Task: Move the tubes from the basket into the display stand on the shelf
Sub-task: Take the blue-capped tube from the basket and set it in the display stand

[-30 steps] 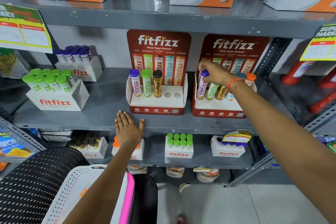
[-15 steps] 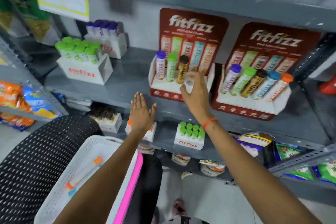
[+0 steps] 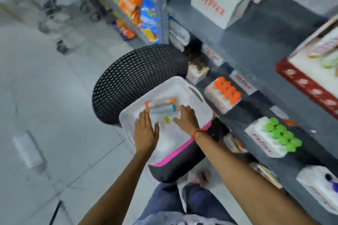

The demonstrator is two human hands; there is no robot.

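A white basket point(image 3: 198, 95) with a pink edge rests on a black chair seat. Two tubes lie in it side by side: one with orange caps point(image 3: 159, 102) and a bluish one point(image 3: 161, 110) just below. My left hand point(image 3: 145, 130) is flat over the basket's near left part, fingers apart, holding nothing. My right hand point(image 3: 185, 117) reaches into the basket with its fingertips at the bluish tube's right end; whether they touch it is blurred. The red display stand point(image 3: 307, 86) is at the right edge on the shelf, only partly in view.
The black perforated chair point(image 3: 135, 78) stands against the grey shelving point(image 3: 256, 33). White boxes of orange-capped point(image 3: 226, 91) and green-capped tubes point(image 3: 279, 133) fill the lower shelf. Snack packets point(image 3: 128, 0) hang at the top. Tiled floor lies to the left; my legs are below.
The view has swung down from the shelf to the basket. Both hands have left the shelf and dropped into the basket; the right hand came away from the display stand.
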